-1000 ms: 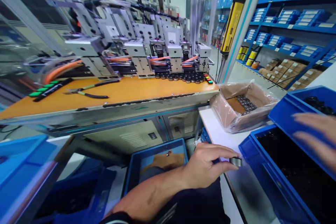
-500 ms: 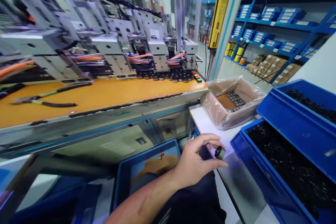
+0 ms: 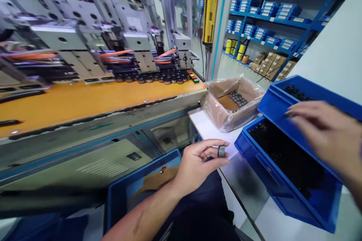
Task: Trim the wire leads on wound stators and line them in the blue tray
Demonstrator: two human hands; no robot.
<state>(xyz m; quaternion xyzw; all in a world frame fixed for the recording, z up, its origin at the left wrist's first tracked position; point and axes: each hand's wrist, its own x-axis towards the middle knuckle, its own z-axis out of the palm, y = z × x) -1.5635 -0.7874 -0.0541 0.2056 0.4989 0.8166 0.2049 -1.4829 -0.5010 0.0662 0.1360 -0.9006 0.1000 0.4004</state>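
My left hand (image 3: pixel 199 162) pinches a small ring-shaped part (image 3: pixel 221 151), grey with a dark edge, between thumb and fingers above the white table edge. My right hand (image 3: pixel 325 131), smeared by motion, is in front of the upper blue bin (image 3: pixel 268 99). Its thumb and fingers are pinched together, with a small dark piece at the tips, too blurred to name. Black parts (image 3: pixel 295 92) lie in that upper bin. Beneath it, the lower blue bin (image 3: pixel 263 169) is filled with more black parts (image 3: pixel 283 154).
A plastic-lined cardboard box (image 3: pixel 223 118) of small metal parts stands on the white table (image 3: pixel 203 124). Left of it runs an orange machine bench (image 3: pixel 98 101) with a row of round black parts (image 3: pixel 166 78). Another blue bin (image 3: pixel 110 196) sits low by my legs.
My right hand has come into view from the right, at the upper bin. My left hand still holds the ring-shaped part, now turned differently. The view has swung to the right.
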